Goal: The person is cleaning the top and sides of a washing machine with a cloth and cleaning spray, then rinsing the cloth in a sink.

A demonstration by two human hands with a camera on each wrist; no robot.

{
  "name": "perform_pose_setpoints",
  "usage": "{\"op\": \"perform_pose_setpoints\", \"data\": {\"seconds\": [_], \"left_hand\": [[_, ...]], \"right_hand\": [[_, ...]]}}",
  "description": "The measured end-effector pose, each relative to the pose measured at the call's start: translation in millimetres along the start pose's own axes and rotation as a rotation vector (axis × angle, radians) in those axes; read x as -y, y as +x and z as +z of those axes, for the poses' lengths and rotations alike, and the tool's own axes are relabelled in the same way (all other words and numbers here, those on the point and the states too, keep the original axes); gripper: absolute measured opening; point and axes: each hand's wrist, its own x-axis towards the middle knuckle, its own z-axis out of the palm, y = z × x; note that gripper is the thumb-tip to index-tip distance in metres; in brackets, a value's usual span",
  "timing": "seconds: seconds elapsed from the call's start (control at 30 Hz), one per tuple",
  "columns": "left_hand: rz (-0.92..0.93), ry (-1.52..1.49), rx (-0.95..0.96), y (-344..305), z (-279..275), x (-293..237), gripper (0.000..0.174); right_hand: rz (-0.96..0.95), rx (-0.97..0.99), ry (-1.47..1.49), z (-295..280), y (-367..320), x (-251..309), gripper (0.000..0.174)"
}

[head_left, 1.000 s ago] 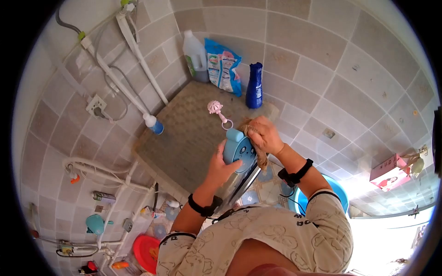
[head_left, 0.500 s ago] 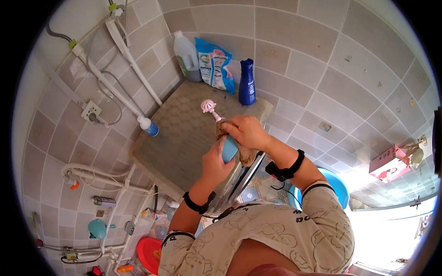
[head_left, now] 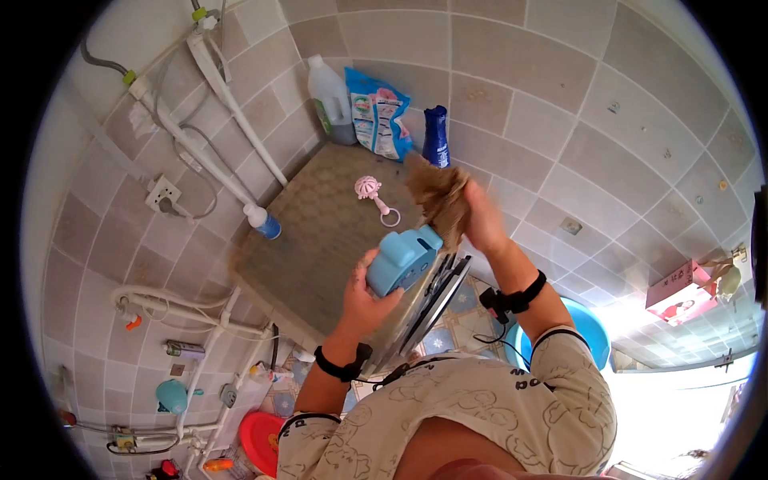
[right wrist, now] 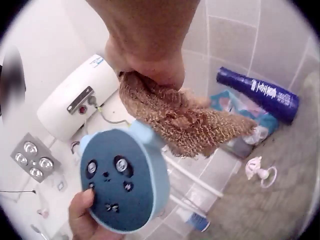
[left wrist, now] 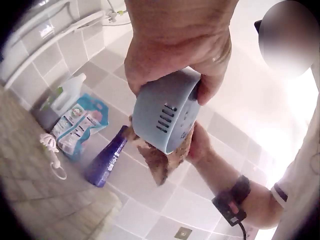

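Left hand (head_left: 364, 300) is gripping the blue panda-faced device (head_left: 402, 260) from below, thumb and fingers curling round the lower rim. It's being held up in the air over the near edge of the washer top (head_left: 320, 240), not resting on anything. The R wrist view is showing the face side w/ its dots and little bow. The L wrist view is showing the slotted back tucked against the palm.

Right hand (head_left: 480, 216) is bunching a brown cloth (head_left: 440, 200) in a closed fist, raised higher and further out than the device. The cloth is hanging down-left from that fist toward the device's eared top edge. It's looking like the tail is brushing that edge, but can't tell for sure if it's touching. So the device is lying below and to the L of the cloth hand, w/ its ears pointing up at the cloth and its face tilting up. The R hand is the one nearer that top edge.

Behind them on the grey patterned top, a pink toy w/ a ring (head_left: 370, 190) is lying well apart from both hands. A dark blue bottle (head_left: 436, 136), a detergent bag (head_left: 378, 112) and a white jug (head_left: 334, 100) are standing at the back against the tiled wall (head_left: 560, 96). It's a tiled washroom. White pipes (head_left: 224, 88) are running down the L wall and a blue basin (head_left: 588, 328) is sitting on the floor at R.
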Motion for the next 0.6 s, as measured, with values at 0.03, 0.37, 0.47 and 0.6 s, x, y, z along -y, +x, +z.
{"op": "perform_pose_setpoints", "data": {"seconds": [0.03,0.37,0.47,0.6], "left_hand": [[-0.004,-0.002,0.006,3,-1,-4,0.056],[-0.232,-0.829,-0.078,39,-24,-18,0.051],[-0.228,-0.77,-0.065,42,-19,-20,0.05],[-0.267,-0.777,-0.08,40,-5,-9,0.047]], "right_hand": [[-0.087,0.153,-0.25,17,-8,7,0.048],[0.202,-0.05,-0.024,-4,-36,-14,0.044],[0.055,-0.087,0.226,18,-29,2,0.038],[-0.544,0.297,-1.01,43,-16,3,0.031]]}}
